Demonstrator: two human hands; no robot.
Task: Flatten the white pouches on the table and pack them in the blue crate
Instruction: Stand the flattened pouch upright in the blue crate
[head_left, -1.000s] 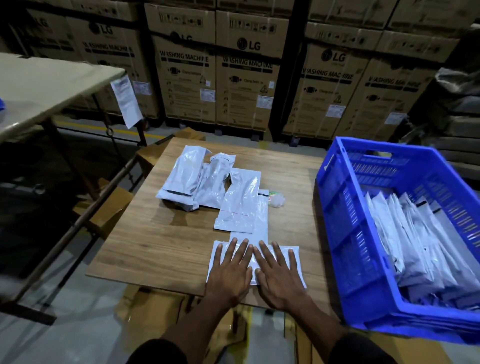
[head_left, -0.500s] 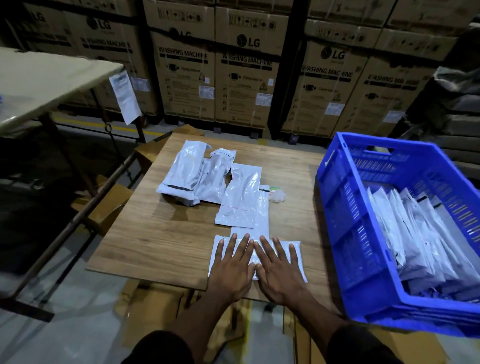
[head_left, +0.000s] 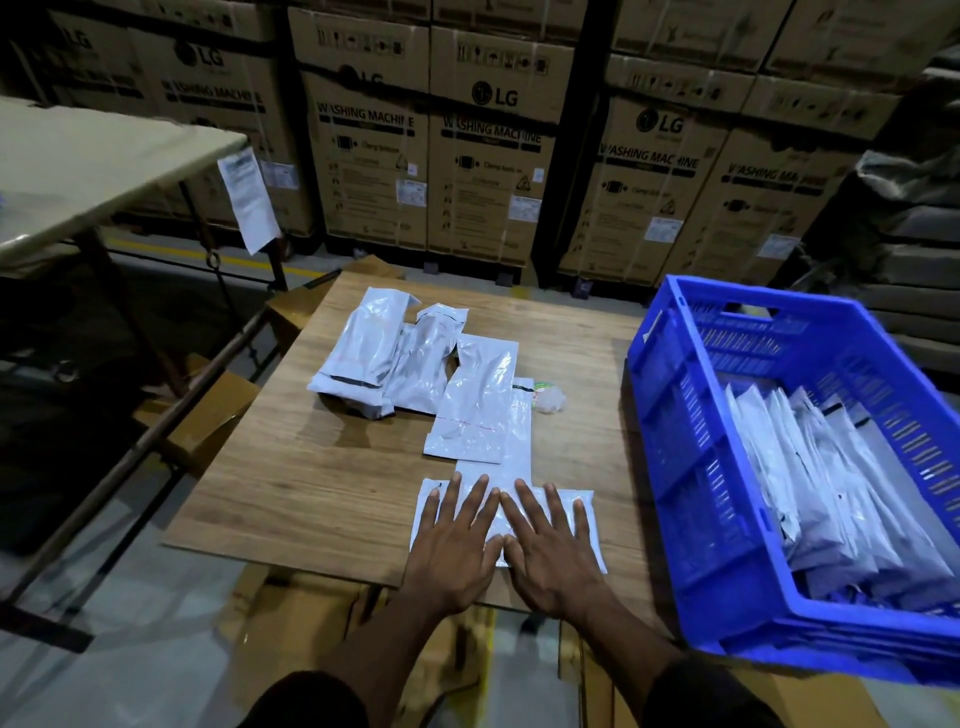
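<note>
Both hands, left hand (head_left: 453, 540) and right hand (head_left: 551, 543), press flat-fingered, grip released, on the flat white plastic pouch (head_left: 584, 512); best sweep outward along the wooden counter (head_left: 311, 483), expelling air.

Dim light, dark warped edges

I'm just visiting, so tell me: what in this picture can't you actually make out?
All in the head view:
- Middle of the pouch being pressed: covered by the left hand and right hand.
- Pouches in the blue crate: overlapping, so no count; the crate's right side is cut off by the frame edge.
- Small clear wrapper: too small to identify.
- Hanging paper sheet: print too blurred to read.
</note>
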